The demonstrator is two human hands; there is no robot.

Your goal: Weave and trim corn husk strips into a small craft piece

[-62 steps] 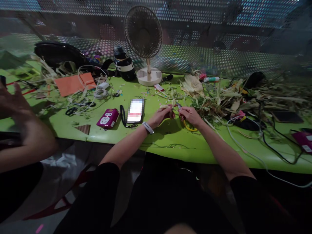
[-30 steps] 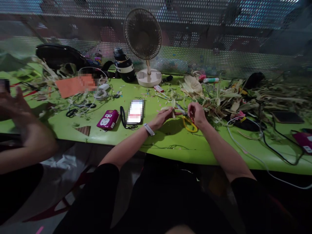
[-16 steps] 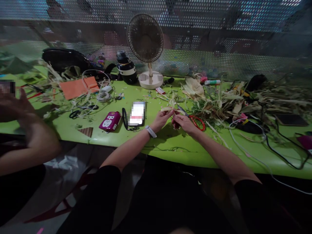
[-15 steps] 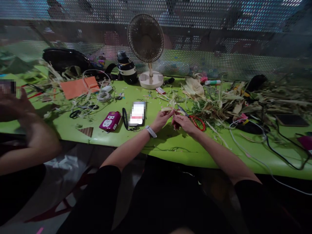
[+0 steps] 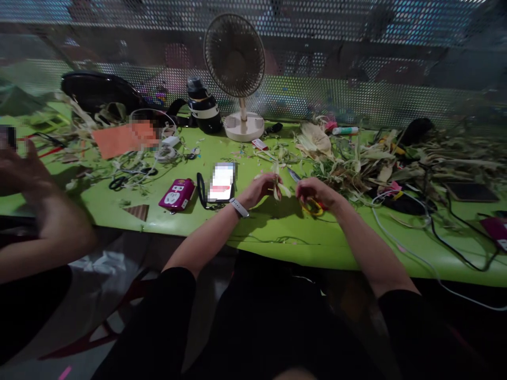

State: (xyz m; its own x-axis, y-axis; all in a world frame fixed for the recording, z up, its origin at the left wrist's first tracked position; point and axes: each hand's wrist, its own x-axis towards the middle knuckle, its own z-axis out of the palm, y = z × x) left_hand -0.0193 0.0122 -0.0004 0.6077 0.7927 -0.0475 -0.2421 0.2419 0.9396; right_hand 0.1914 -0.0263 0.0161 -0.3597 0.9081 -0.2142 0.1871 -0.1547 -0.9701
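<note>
Pale dried corn-husk strip [image 5: 278,186] is pinched in the left hand [image 5: 257,191] grip above the lime-green desk [image 5: 277,227]. At 3 o'clock of it, the right hand [image 5: 317,191] grip is pressed around the yellow-handled scissors [image 5: 311,203], blades pointing to 11 o'clock. Judged step: trimming the husk; the next cut calls for seating the strip between the blades. No writing is legible; the phone [image 5: 222,181] screen at 9 o'clock is blurred.

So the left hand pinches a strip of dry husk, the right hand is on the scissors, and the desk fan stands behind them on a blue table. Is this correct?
Not quite: the table is bright green, not blue, as the head view shows. The rest holds: the left hand pinches the husk strip, the right hand is on the scissors, and the desk fan stands behind.
</note>
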